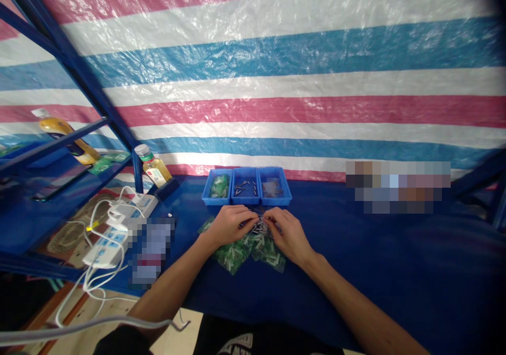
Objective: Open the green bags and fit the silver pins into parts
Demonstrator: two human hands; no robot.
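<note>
My left hand [231,224] and my right hand [288,232] come close together over a pile of small metallic pieces [259,225] on the blue table. Both have their fingers drawn together at the pile; what lies between the fingertips is too small to make out. Green packets [233,255] with small pieces in them lie below my left hand, and more green packets [271,252] lie by my right wrist. Just beyond the hands stand three joined blue bins: the left bin [206,192] holds green packets, the middle one dark slender pieces, the right one brownish packets.
At the left are a white power strip [105,247] with tangled white cables, a bottle [156,170] of yellow liquid, and a blue metal frame [85,94]. A striped sheet [276,109] hangs behind the blue table [356,260]. Blurred patches cover things at left and right.
</note>
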